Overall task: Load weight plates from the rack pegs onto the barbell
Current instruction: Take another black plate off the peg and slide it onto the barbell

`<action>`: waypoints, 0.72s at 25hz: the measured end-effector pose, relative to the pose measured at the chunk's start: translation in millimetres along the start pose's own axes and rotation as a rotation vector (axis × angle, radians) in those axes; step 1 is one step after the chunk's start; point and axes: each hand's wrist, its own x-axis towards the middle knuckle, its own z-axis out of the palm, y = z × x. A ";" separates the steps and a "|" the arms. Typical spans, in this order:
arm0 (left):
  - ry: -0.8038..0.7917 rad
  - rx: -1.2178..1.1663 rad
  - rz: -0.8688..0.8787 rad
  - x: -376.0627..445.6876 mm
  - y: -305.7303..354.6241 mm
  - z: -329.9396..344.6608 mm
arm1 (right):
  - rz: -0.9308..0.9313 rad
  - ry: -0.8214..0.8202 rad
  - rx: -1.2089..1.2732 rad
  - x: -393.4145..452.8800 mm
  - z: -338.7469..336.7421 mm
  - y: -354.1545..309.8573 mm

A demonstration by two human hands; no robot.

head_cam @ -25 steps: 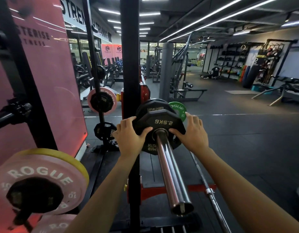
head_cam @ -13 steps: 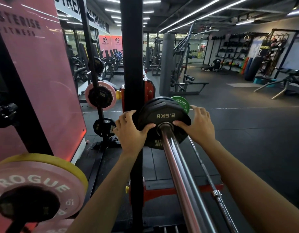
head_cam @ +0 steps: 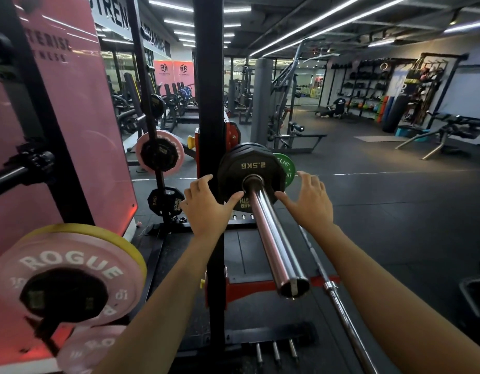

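Barbell sleeve is loaded with a black 2.5KG plate, seated far up the chrome sleeve against a green plate behind it. The plate's lower left edge is touched by the left hand, thumb on its face, fingers straight. The right hand is spread and released just beside it. A pink Rogue plate is stored on a rack peg at lower left.

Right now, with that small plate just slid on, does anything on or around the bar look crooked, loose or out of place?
Mostly fine. The 2.5 kg plate sits square on the barbell sleeve, against the green plate. One oddity: a spare barbell lies loose on the floor beside the rack, a trip risk. No collar shows outside the plate.
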 end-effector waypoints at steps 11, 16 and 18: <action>-0.034 -0.173 0.108 -147.5 68.4 -118.1 | -0.015 0.066 0.070 -171.8 -125.4 13.4; -0.072 -0.265 0.340 -203.2 144.2 -145.8 | 0.079 0.081 0.041 -239.6 -187.5 40.2; -0.166 -0.228 0.450 -224.2 173.2 -138.4 | 0.128 0.133 0.007 -261.6 -214.6 57.8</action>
